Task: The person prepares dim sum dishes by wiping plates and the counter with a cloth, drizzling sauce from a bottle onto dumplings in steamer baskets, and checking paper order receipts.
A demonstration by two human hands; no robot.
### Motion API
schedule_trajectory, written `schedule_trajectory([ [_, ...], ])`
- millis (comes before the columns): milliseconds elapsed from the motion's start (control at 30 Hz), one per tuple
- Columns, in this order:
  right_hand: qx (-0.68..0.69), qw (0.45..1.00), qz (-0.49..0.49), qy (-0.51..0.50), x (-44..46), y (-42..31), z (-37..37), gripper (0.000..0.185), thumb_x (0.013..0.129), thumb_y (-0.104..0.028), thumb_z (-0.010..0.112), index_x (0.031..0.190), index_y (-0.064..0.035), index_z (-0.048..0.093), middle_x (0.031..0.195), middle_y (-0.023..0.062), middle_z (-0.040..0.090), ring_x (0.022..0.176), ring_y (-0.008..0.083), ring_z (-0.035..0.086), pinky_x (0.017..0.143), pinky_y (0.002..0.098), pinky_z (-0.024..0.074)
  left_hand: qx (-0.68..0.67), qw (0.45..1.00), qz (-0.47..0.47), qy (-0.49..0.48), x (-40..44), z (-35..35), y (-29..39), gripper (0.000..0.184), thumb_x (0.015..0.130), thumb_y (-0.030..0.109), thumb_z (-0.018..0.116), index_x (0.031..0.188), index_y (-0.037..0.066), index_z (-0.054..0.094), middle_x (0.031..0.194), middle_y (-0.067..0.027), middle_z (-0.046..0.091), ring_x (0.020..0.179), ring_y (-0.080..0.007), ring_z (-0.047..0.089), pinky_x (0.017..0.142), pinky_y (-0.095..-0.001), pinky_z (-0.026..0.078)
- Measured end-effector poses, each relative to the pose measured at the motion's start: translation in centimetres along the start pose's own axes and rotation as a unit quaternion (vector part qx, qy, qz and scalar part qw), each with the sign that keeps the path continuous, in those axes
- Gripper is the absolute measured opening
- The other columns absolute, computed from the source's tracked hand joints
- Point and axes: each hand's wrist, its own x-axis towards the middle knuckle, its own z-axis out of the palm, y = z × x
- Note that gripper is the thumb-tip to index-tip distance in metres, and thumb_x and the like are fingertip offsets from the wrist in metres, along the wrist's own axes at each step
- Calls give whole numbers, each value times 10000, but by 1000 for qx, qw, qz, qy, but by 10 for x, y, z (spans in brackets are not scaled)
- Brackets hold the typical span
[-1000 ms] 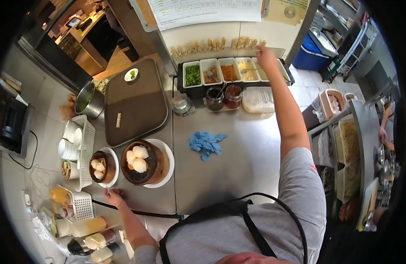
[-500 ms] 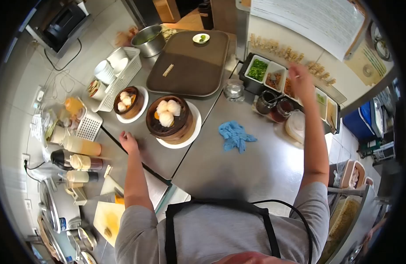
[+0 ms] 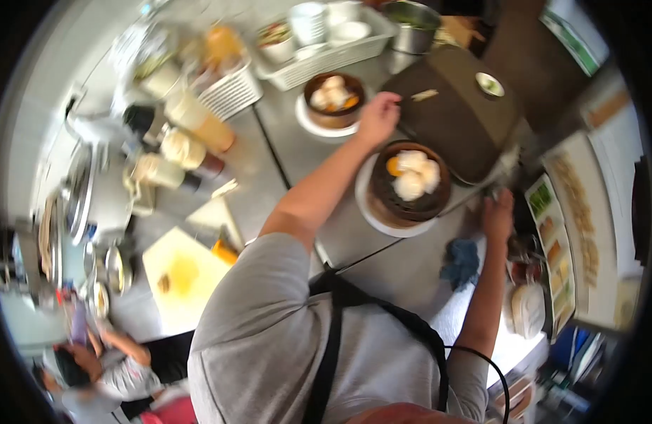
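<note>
My left hand [image 3: 380, 119] is between the small bamboo steamer [image 3: 333, 106] and the brown tray [image 3: 449, 116], its fingers loosely bent with nothing visible in them. White buns fill the middle of that steamer, which sits on a white plate. Below my left hand, a larger bamboo steamer [image 3: 409, 185] holds several white buns [image 3: 414, 174] and a bit of orange food on another plate. Over at the tray's lower right corner, my right hand [image 3: 498, 213] has its fingers on a small clear container [image 3: 493, 191], blurred and mostly covered by the hand.
A blue cloth [image 3: 461, 264] lies beside my right forearm. Topping tubs [image 3: 552, 233] line the right side, near a dark red jar [image 3: 525, 272]. Squeeze bottles [image 3: 199, 121], a white basket [image 3: 326, 58] and a cutting board [image 3: 188, 272] stand left. Another person [image 3: 103, 367] is at lower left.
The view has turned. My left hand has moved up between the small steamer and the tray. My right hand has left the topping tubs and come down onto the clear container.
</note>
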Motion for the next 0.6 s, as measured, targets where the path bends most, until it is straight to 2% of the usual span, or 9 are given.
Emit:
schedule_trajectory([
  [67, -36, 995, 31, -91, 10, -4, -10, 587, 817, -360, 483, 1271, -24, 324, 1291, 190, 350, 1191, 344, 332, 946, 441, 313, -34, 999, 3, -25, -4, -15, 0, 202, 793, 40, 511, 995, 37, 514, 751, -6, 504, 677, -80, 480, 614, -215, 418],
  [167, -98, 995, 8, -14, -1, -13, -6, 622, 804, -382, 502, 1301, -73, 290, 1314, 183, 316, 1203, 348, 312, 909, 476, 338, -3, 998, 58, 19, -18, -54, -13, 194, 800, 31, 499, 994, 17, 498, 781, -24, 491, 703, -83, 479, 635, -221, 424],
  [267, -81, 994, -29, 64, -11, -12, 8, 658, 791, -380, 530, 1324, -105, 256, 1328, 201, 275, 1211, 378, 282, 900, 487, 338, 179, 982, -49, 46, -36, -131, 22, 206, 732, 96, 545, 931, 44, 561, 866, -128, 566, 753, -238, 569, 673, -329, 467],
  [300, -53, 995, -32, 76, -13, -8, 14, 696, 771, -381, 564, 1335, -137, 238, 1330, 230, 246, 1209, 415, 258, 909, 486, 325, 279, 950, -137, 19, -42, -161, 40, 218, 730, 129, 545, 935, 61, 572, 917, -133, 571, 811, -265, 568, 730, -349, 461],
  [333, -46, 996, -5, 80, -14, -11, 13, 700, 766, -384, 570, 1334, -139, 241, 1329, 234, 242, 1207, 422, 257, 910, 488, 323, 391, 916, -91, -11, -56, -197, 9, 245, 722, 174, 553, 934, 53, 578, 930, -144, 573, 852, -281, 558, 766, -372, 446],
  [400, -44, 993, 60, 93, -14, -28, 2, 709, 757, -392, 581, 1332, -144, 249, 1328, 243, 234, 1201, 437, 254, 912, 491, 319, 591, 753, -180, -225, -77, -256, 13, 293, 720, 242, 548, 928, 40, 589, 994, -162, 566, 918, -300, 538, 789, -390, 431],
  [467, 2, 984, 16, 180, -5, -41, -13, 649, 737, -293, 618, 1288, -111, 326, 1311, 257, 244, 1174, 447, 286, 925, 436, 329, 637, 717, -214, -184, -120, -287, -10, 314, 731, 291, 560, 945, 62, 588, 1048, -147, 555, 1030, -294, 481, 835, -406, 396],
  [500, 30, 980, -4, 195, 1, -51, -22, 628, 732, -244, 619, 1273, -92, 340, 1295, 260, 260, 1166, 436, 302, 929, 424, 328, 631, 636, -304, -324, -116, -284, 17, 370, 751, 281, 546, 1049, 63, 530, 1085, -169, 530, 1094, -307, 431, 876, -430, 369],
  [600, 101, 971, -61, 209, 20, -96, -57, 578, 723, -150, 613, 1239, -54, 370, 1253, 245, 318, 1124, 395, 360, 919, 400, 340, 610, 671, -382, -177, -143, -290, -12, 327, 774, 236, 512, 1041, 50, 483, 1038, -199, 530, 1014, -336, 489, 813, -422, 425],
])
